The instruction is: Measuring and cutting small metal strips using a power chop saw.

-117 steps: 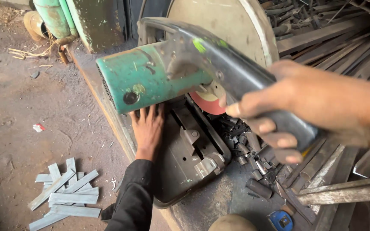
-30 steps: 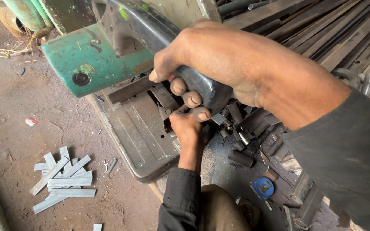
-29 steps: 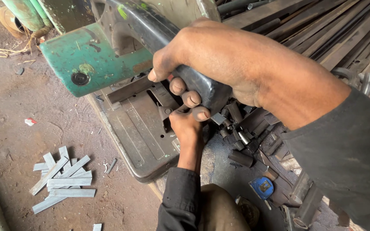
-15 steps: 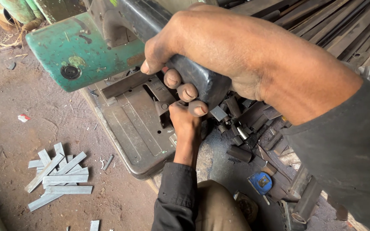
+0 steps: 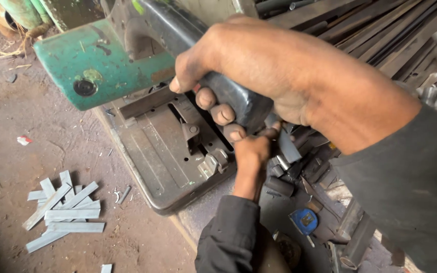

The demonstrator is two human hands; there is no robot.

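Centre frame, the right hand [image 5: 259,76] wraps tightly round the dark, smooth handle [image 5: 228,96] of a green-bodied metal chop saw [image 5: 107,65], seemingly mid-cut. Below it, the left hand [image 5: 251,151] reaches among short dark steel offcuts [image 5: 299,162], its grip hidden. Lower left, pale flat cut strips [image 5: 61,212] lie on dusty ground.

metal workshop | green chop saw [image 5: 102,65] at 11 o'clock | steel bars [image 5: 380,30] at 2 | cut strips [image 5: 61,210] on dirt floor [image 5: 6,121] at 8
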